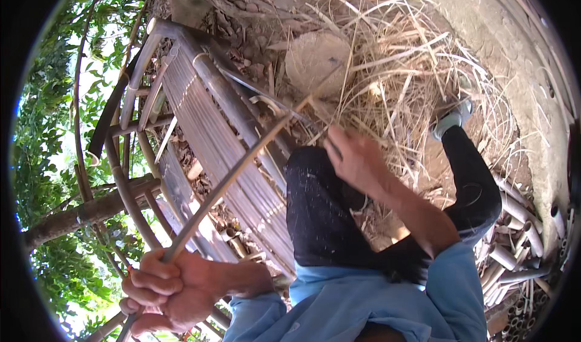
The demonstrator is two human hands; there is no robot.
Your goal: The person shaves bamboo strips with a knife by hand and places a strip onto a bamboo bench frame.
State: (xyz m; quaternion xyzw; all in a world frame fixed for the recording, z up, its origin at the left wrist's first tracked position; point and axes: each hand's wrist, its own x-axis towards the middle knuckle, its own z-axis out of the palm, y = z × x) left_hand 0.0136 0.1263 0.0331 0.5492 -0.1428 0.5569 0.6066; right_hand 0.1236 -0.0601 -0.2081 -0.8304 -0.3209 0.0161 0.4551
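My left hand (162,293), low on the left, is closed around a long, narrow bamboo strip (225,184). The strip slants up and to the right across the bench, and its far part reaches toward a pale, flat-topped block (318,60). Near that far part, above my bent knee, my right hand (357,160) is closed with its knuckles up. Something dark shows between its fingers, but what it grips is too blurred to name. A thin metallic edge (242,83) gleams beside the bench rail; whether it belongs to a tool in my right hand I cannot tell.
A slatted bamboo bench (200,112) stands to my left, with a pole railing (121,160) and leaves beyond. Loose pale shavings (399,69) heap on the ground ahead. Cut bamboo tubes (514,245) pile at the right, beside an earthen ledge (520,69).
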